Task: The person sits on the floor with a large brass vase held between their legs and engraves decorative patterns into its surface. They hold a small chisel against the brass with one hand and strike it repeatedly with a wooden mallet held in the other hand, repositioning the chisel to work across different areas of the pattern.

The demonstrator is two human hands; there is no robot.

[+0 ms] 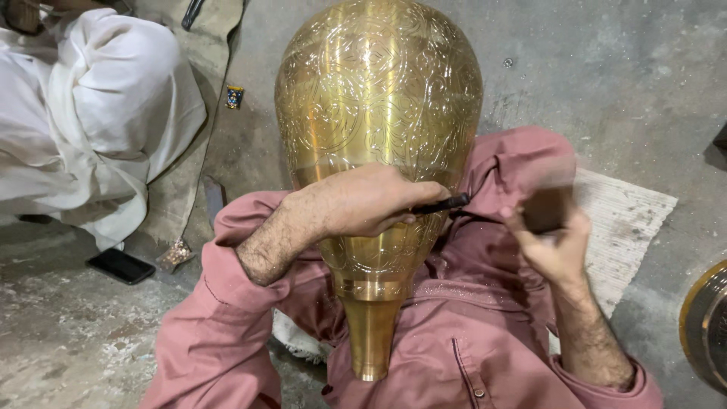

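1. Nearest, the narrow plain neck [370, 341] of a large engraved brass vase [379, 98] points toward the person and lies against the lap of their pink garment [462, 333]; the vase lies on its side, its bulbous body stretching away over the knees.

2. Just beyond the neck, the left hand [363, 201] is closed around a thin dark engraving chisel [443, 203], its tip at the right flank of the vase's body. The forearm rests across the metal and seems to steady it.

3. To the right, the right hand [556, 242] is raised and wrapped around a dark, motion-blurred block, probably a small hammer [547, 204], apart from the chisel's end. The hands are apart, each clamped on its own tool.

4. Handling, as a judgement: the vase looks stiff, hollow and fairly heavy, with a polished surface likely to slip and roll on its round belly. The engraved skin would dent or scratch if knocked. The safest holds seem to be the neck or the ridged collar above it, with the belly cradled.

5. As a container, the vase shows no opening here; whether anything is inside cannot be told.

6. Near right, a round brass-rimmed piece [704, 326] shows at the frame edge; a pale mat [628, 220] lies under the person.

7. Left, a dark phone [121, 266] lies on the concrete floor [606, 68], and farther left another person in white clothing [98, 113] sits.
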